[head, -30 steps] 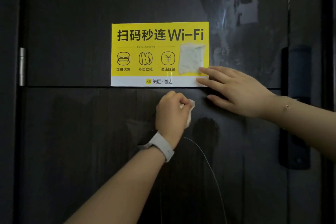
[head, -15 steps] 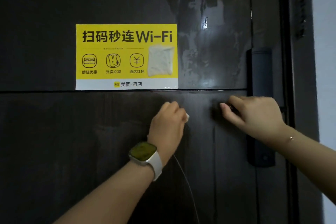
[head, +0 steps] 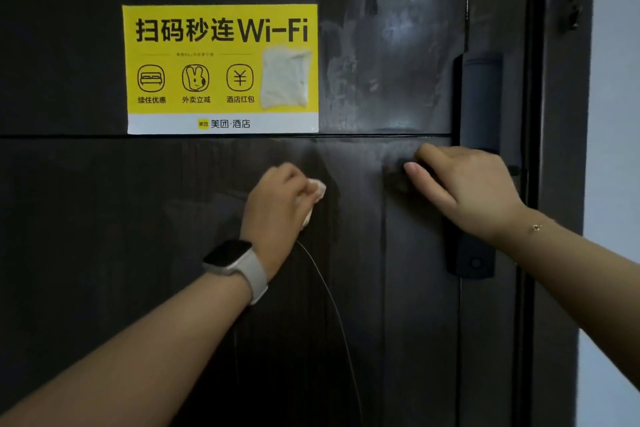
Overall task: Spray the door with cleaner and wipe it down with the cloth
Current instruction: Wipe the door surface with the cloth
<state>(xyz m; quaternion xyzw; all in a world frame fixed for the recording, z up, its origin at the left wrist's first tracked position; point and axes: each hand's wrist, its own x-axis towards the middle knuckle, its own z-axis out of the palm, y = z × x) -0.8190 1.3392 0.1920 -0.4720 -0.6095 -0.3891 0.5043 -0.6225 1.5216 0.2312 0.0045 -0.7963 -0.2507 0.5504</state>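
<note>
A dark door [head: 104,253] fills the view, split by a thin level groove. On its upper panel, just above the groove, a yellow Wi-Fi sticker [head: 221,68] has a pale patch [head: 285,78] covering its right part. Below the groove, the left hand [head: 277,199], with a watch [head: 235,265] on its wrist, has its grip clamped on a small white cloth [head: 317,192], bunched against the lower panel. A thin wire [head: 332,298] curves down from beneath this hand. To the right of the sticker, grey smears [head: 388,55] cloud the upper panel. Further right, the right hand [head: 467,189], a fine bracelet [head: 536,227] at the wrist, has curled fingers [head: 415,168] closed on a dark handle [head: 398,172] beside the tall lock plate [head: 479,149]. A pale wall [head: 616,114] shows past the frame.
</note>
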